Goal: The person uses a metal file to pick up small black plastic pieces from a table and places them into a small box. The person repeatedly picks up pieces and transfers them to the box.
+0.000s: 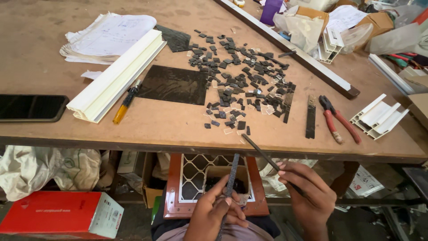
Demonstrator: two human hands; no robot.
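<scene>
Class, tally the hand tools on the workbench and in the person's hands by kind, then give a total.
Pliers, red handles: 1
Screwdriver, yellow handle: 1
Thin rod, right hand: 1
Gritty strip, left hand: 1
Total: 4

matt wooden table [178, 122], glossy black plastic sheet [173, 85], rough grey file [232, 176], red-handled metal pliers [337, 119]

Brown workbench [169, 125] bears scattered black tiles [240, 80], pliers [339, 120].

red-handled pliers [339, 121], white plastic profile [117, 76], yellow-handled screwdriver [125, 103], dark phone [31, 107] (face up), red box [58, 214] below
</scene>
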